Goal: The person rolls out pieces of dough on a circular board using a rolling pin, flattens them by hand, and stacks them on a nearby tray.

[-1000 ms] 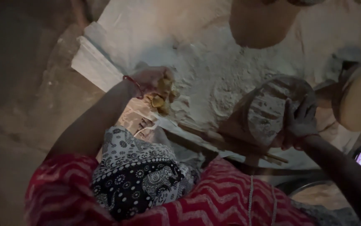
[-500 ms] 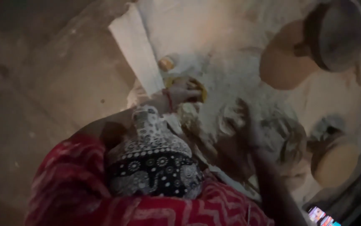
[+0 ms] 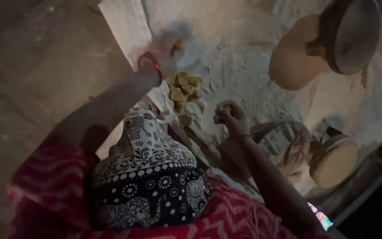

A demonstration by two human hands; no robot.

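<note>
Moving yellow lumps off the heap

I see the left hand [image 3: 166, 51] blurred above the heap of yellow lumps [image 3: 183, 90], grip apparently closed on one lump. Right hand [image 3: 228, 116], beside the heap, is fisted; contents unclear. Next I'd judge a careful set-down on the floury sheet [image 3: 239, 75]

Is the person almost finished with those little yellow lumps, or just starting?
Somewhere in the middle, it seems. Done: a small pile of yellowish clay-like lumps already lies on the pale dusty work surface. In hand: the left hand, blurred, appears to hold one more lump above the pile, and the right hand is closed in a fist nearby. How many are left cannot be told.
</note>
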